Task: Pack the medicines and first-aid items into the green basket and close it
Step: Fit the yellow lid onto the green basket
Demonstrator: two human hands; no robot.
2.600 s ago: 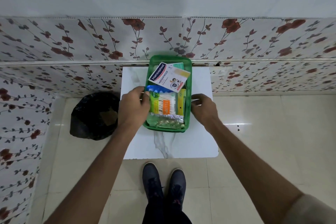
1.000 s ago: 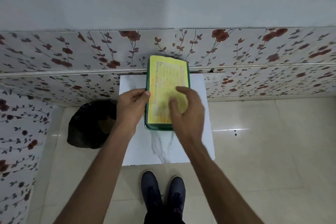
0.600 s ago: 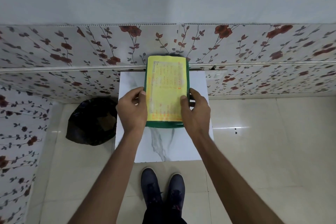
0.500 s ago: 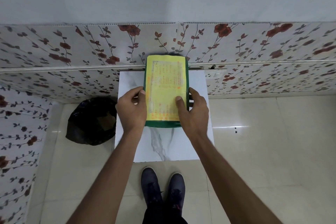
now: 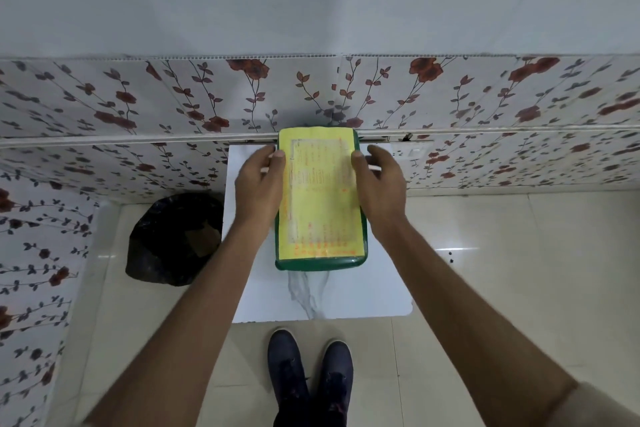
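Note:
The green basket (image 5: 320, 264) stands on the white marble-patterned table (image 5: 363, 291), pushed back near the wall. A lid with a yellow printed label (image 5: 320, 194) covers it, so the medicines inside are hidden. My left hand (image 5: 258, 184) presses against the lid's left edge, thumb on the yellow label. My right hand (image 5: 379, 184) holds the lid's right edge the same way, thumb on top. Both hands sit toward the far half of the basket.
A black plastic bag (image 5: 173, 239) lies on the tiled floor to the left of the table. Floral wall panels (image 5: 138, 107) run behind the table. My dark shoes (image 5: 310, 381) stand just under the table's front edge.
The open basket has been covered with the yellow-labelled lid. Both hands then slid from the near half of the basket's sides to the far half.

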